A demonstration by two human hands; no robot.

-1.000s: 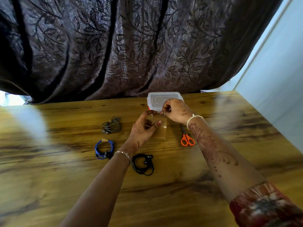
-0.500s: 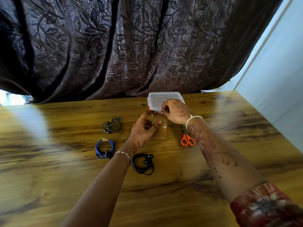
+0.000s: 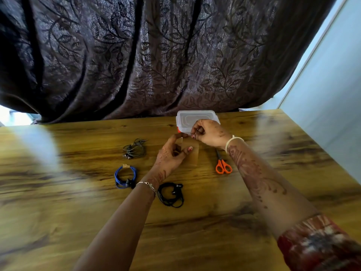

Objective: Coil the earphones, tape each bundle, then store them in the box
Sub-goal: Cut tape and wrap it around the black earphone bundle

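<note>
- Wooden table (image 3: pixel 78 192), dark leaf-patterned curtain (image 3: pixel 136 55) hanging behind its far edge.
- Change over the last 1 s: almost none. Both hands sit in the same spot in front of the box (image 3: pixel 195 119), shifted only slightly.
- Left hand (image 3: pixel 170 157): fingers curled, thumb and forefinger gripping the tape (image 3: pixel 192 155). Whether a whole roll sits in the palm, I cannot tell.
- Right hand (image 3: pixel 210 132): fingertips pinched together on the top edge of the tape, just in front of the box lid.
- A translucent brownish stretch of tape hangs between the 2 hands, no longer than it was a moment ago.
- Reading: the pull-out has paused or the end is being freed. A strip is being readied, not yet cut.
- Scissors (image 3: pixel 223 167), orange handles, lie untouched just right of the hands.
- 3 coiled bundles lie on the table, none in the box, lid on.
- Blue earphones (image 3: pixel 125 177): left of the left wrist, with a tan band of tape already on top.
- Black earphones (image 3: pixel 171 194): just beside the left wrist, no tape visible. Likely next for the strip.
- Grey earphones (image 3: pixel 134 149): further back on the left, taped or not I cannot tell.
- Progress judged: coiling done, taping partway, storing not begun.
</note>
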